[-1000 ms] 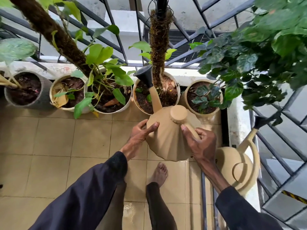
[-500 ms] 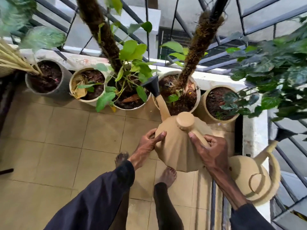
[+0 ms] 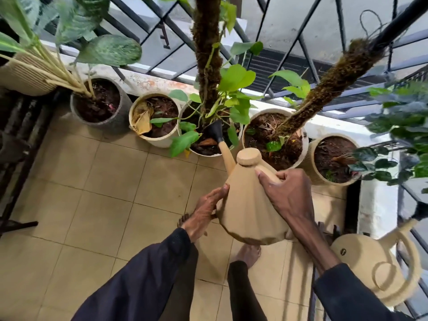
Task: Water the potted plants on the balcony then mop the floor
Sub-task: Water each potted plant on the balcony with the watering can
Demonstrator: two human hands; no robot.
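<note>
A beige cone-shaped watering can [image 3: 247,205] is tilted forward in the air, its black rose [image 3: 215,130] over the soil of the white pot with the mossy pole and green leaves [image 3: 208,151]. My right hand [image 3: 287,195] grips the can's handle from above. My left hand [image 3: 206,209] presses flat against the can's left side, fingers straight. Other pots stand along the railing: a grey pot [image 3: 102,121], a cream pot with a dry leaf [image 3: 159,141], a white pot with a leaning mossy pole [image 3: 303,154] and a ribbed cream pot [image 3: 312,172].
A second beige watering can [image 3: 375,267] sits at the right by the metal railing [image 3: 324,66]. A woven basket [image 3: 25,77] is at the far left. My bare feet [image 3: 247,253] stand on the beige floor tiles [image 3: 92,205]. Leafy branches hang at the right.
The view has swung left along the row of pots. The can's rose has moved from the pot with the leaning pole to the leafy pot on its left. Both hands keep their hold.
</note>
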